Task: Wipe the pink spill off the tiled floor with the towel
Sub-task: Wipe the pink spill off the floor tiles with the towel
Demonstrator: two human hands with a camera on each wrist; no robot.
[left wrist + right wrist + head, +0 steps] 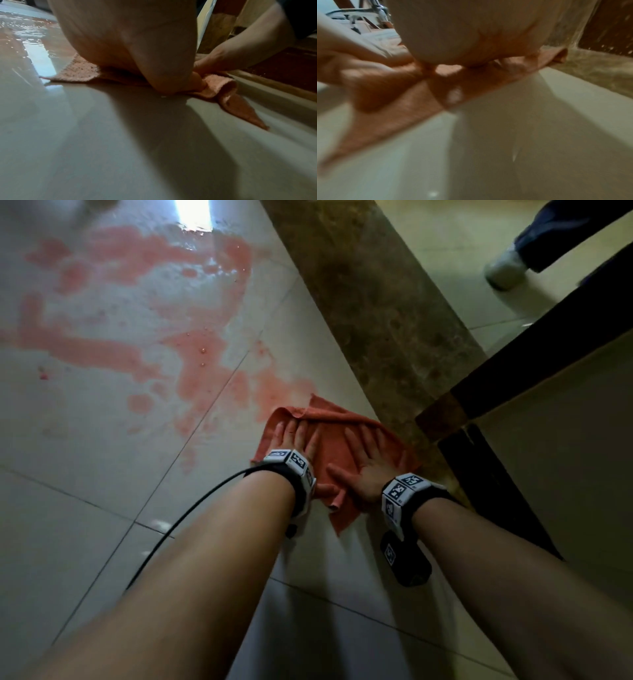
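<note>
A wide pink spill [137, 313] covers the pale tiled floor [85, 467] up and left of my hands. A salmon-red towel [337, 426] lies flat on the tiles at the spill's near right edge. My left hand [296, 436] presses its left part with straight spread fingers, and my right hand [371, 462] presses its right part the same way, palm down. In the left wrist view the towel [80, 71] shows under my palm, with wet pink floor [25, 33] beyond. The right wrist view shows the towel [406, 108] under both hands, blurred.
A brown stone threshold strip [376, 302] runs diagonally just right of the towel. A dark wooden frame [496, 392] stands at the right. Another person's foot in a pale shoe [503, 268] is at the top right. A black cable [191, 508] trails from my left wrist.
</note>
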